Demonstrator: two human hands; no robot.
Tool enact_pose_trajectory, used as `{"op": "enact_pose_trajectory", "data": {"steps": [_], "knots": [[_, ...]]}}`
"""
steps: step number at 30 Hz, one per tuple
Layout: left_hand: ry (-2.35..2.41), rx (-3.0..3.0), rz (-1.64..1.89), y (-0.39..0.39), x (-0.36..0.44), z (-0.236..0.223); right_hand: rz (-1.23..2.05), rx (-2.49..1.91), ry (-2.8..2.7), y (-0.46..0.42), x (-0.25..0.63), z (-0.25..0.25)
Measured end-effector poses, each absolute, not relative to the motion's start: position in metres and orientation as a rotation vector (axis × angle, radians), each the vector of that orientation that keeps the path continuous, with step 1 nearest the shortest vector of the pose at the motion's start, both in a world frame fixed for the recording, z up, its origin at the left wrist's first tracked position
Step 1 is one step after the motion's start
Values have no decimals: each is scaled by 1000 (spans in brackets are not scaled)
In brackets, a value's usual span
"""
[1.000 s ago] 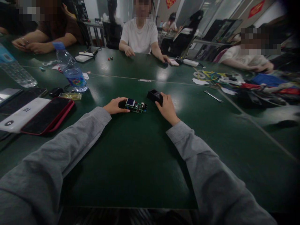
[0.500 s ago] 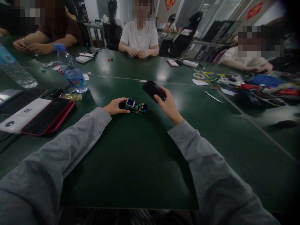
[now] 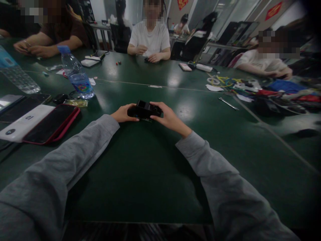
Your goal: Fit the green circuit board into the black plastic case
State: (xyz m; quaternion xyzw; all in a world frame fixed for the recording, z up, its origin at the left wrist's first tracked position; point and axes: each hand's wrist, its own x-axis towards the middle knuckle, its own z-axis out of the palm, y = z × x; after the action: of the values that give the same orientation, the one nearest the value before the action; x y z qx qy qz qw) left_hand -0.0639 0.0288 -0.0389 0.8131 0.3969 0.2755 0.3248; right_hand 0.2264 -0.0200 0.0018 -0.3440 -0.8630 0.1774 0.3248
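Observation:
A black plastic cover (image 3: 145, 108) lies over a small green circuit board, of which only a sliver (image 3: 144, 118) shows beneath it, on the dark green table (image 3: 140, 174). My right hand (image 3: 168, 117) grips the cover's right end, fingers curled round it. At the left end, my left hand (image 3: 123, 113) holds the board and its black base, fingers closed. Both of my arms wear grey sleeves.
To my left lie a red-cased phone (image 3: 51, 124), a white power bank (image 3: 23, 122) and a water bottle (image 3: 76, 75). A metal tool (image 3: 227, 103) and a heap of cables and parts (image 3: 250, 86) sit to the right. Other people sit across the table.
My right hand lifted the black cover off the table, carried it left and set it down over the circuit board. My left hand stayed in place. The person opposite drew their hands in.

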Motion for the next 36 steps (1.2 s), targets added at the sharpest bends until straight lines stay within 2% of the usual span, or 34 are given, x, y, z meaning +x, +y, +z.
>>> {"op": "enact_pose_trajectory", "data": {"steps": [7, 21, 36], "knots": [[1053, 2183, 680, 24, -63, -33, 436, -985, -2367, -26, 219, -11], [1102, 2136, 664, 16, -58, -22, 480, -943, -2191, -29, 216, -27], [1050, 2148, 676, 18, -59, -23, 510, -929, -2172, -30, 216, -25]]}}
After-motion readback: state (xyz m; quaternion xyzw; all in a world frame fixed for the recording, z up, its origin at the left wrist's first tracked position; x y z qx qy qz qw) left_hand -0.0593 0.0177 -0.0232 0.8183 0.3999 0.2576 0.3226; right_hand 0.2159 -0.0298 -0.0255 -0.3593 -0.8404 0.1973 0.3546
